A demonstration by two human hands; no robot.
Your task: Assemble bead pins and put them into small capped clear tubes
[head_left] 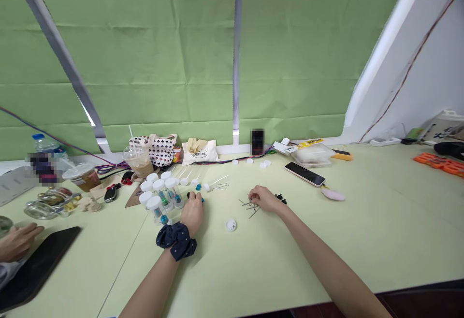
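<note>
A single head-worn view looks forward and down across the pale green table (326, 240), from close above its near edge. Both forearms enter from the bottom of the frame. Green blinds (152, 57) fill the upper half, and a white wall (435, 81) stands at upper right.

Hidden, cropped and blurred parts around the two hands

The left hand (192, 213) is covering whatever its fingers are closing on, so only a teal bit (198, 187) is peeking out at its 12 o'clock; the right hand (264, 198) is curling over thin metal pins (249, 206), too small to tell apart, and is partly hiding small black pieces (280, 197) at its 3 o'clock. Both forearms are running off the bottom edge. At 9 o'clock another person's hand (17, 241) is being cut by the left edge. A blurred patch (43, 167) is masking a bottle, and another (257, 141) is masking a dark box at 12 o'clock.
</note>
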